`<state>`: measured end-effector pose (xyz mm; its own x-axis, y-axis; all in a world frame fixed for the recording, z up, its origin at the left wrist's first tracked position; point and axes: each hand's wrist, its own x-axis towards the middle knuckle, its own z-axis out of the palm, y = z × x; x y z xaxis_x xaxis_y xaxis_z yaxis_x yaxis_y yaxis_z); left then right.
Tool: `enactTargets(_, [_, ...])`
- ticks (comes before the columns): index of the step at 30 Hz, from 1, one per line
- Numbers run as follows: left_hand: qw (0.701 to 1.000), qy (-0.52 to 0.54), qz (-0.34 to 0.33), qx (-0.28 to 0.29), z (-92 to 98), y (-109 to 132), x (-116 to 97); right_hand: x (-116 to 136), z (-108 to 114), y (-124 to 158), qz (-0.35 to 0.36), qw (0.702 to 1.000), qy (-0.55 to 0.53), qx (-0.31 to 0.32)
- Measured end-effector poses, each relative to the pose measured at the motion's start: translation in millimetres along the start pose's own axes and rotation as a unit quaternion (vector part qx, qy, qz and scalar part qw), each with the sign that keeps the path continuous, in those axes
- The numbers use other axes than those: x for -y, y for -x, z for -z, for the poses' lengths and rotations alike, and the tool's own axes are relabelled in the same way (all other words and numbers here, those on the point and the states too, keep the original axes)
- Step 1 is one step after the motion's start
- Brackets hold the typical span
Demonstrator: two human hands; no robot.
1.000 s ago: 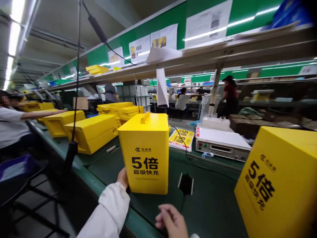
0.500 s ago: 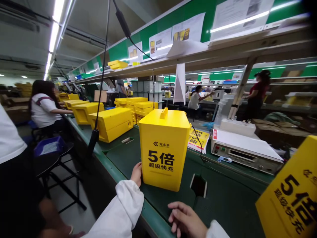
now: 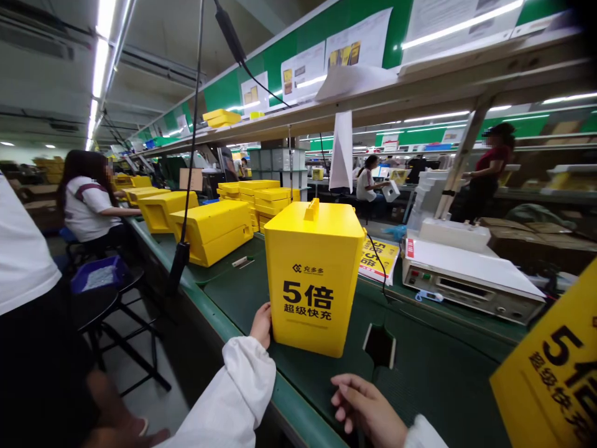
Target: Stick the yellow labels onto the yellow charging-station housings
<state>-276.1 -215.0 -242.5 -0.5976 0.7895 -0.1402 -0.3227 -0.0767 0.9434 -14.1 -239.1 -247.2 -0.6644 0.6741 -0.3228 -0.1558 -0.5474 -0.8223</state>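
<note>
A tall yellow box (image 3: 313, 277) with black "5" lettering stands upright on the green bench (image 3: 420, 373). My left hand (image 3: 261, 323), in a white sleeve, presses against the box's lower left side; only the thumb side shows. My right hand (image 3: 368, 410) hovers low over the bench's front edge, fingers loosely curled with nothing in them, a little right of the box and apart from it.
A second yellow box (image 3: 555, 379) leans in at the right. A white instrument (image 3: 466, 274) sits behind, a cable running to it. Several yellow housings (image 3: 214, 230) lie further along the bench. A seated person (image 3: 88, 205) works at the left; a stool (image 3: 102, 292) stands in the aisle.
The view swung left and slightly closer, bringing the seated person and aisle into view. My left hand stays against the box; my right hand has shifted a little right along the bench edge.
</note>
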Motion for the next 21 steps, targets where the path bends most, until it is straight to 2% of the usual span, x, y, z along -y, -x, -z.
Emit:
enactTargets(7, [1.000, 0.000, 0.007, 0.003, -2.1, 0.9, -1.2, 2.5, -3.8, 4.6, 0.004, 1.000, 0.007, -0.019])
enactTargets(21, [1.000, -0.003, 0.011, -0.008, -4.5, 3.2, -5.8, 2.1, -2.5, -0.4, 0.005, 1.000, 0.008, -0.008])
